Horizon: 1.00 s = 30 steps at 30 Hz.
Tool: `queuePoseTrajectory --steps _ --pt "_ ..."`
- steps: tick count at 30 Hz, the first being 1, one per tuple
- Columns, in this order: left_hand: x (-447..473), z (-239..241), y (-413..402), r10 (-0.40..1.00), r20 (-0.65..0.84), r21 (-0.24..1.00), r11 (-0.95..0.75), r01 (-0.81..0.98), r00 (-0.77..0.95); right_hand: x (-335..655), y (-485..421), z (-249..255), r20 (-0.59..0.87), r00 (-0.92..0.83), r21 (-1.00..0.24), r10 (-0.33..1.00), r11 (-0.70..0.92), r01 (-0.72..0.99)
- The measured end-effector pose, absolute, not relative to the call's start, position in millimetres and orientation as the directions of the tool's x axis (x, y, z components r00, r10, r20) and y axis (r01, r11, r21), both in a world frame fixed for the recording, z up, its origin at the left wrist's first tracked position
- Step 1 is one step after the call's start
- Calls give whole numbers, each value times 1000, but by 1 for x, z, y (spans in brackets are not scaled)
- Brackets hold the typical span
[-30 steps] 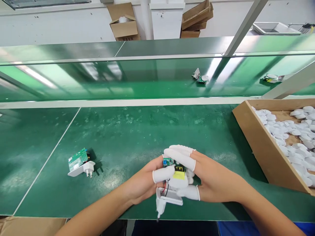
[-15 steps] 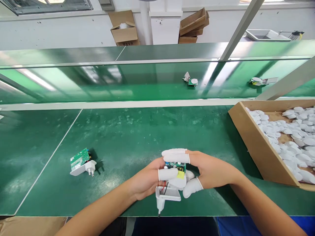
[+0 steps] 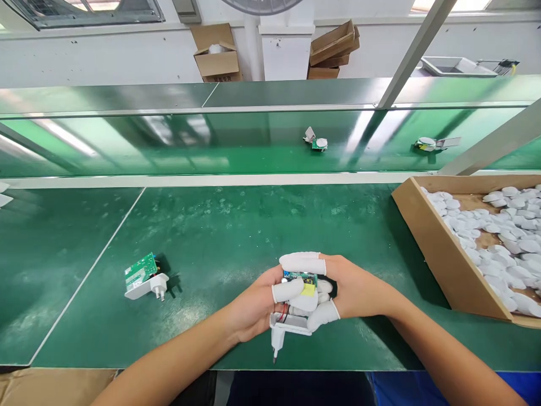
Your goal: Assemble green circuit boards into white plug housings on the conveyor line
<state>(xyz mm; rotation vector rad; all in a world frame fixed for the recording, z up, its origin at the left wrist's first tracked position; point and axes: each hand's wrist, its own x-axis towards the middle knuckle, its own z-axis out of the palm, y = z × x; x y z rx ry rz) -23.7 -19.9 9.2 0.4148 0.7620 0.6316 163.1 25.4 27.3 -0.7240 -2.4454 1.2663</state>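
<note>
Near the front edge of the table, both hands are closed round one plug adapter in pieces, with white finger cots on several fingertips. My left hand [image 3: 253, 307] pinches the small circuit board [image 3: 310, 278], its thumb over the front; a yellow patch and a white round part show on it. Red and black wires run down to the white plug housing [image 3: 292, 324], whose pin points downward. My right hand [image 3: 359, 285] has its fingers over the board's top and side, and its thumb touches the housing's right end. Parts of the board are hidden by fingers.
Another opened adapter [image 3: 146, 279] with a green board lies left on the green table [image 3: 236, 225]. A cardboard tray [image 3: 448, 259] of white plastic pieces stands right. Behind a pale rail, a green belt [image 3: 190, 152] carries opened adapters [image 3: 319, 143]. Cardboard boxes [image 3: 217, 62] are further back.
My right thumb has moved up and in against the housing, and the right fingers have closed nearer the board. The adapters on the belt have shifted left. The view has tilted slightly.
</note>
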Motion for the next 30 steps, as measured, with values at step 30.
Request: queuePoseTrajectory --steps 30 --pt "-24 17 -19 734 -503 661 667 -343 456 149 10 4 404 -659 -596 634 729 337"
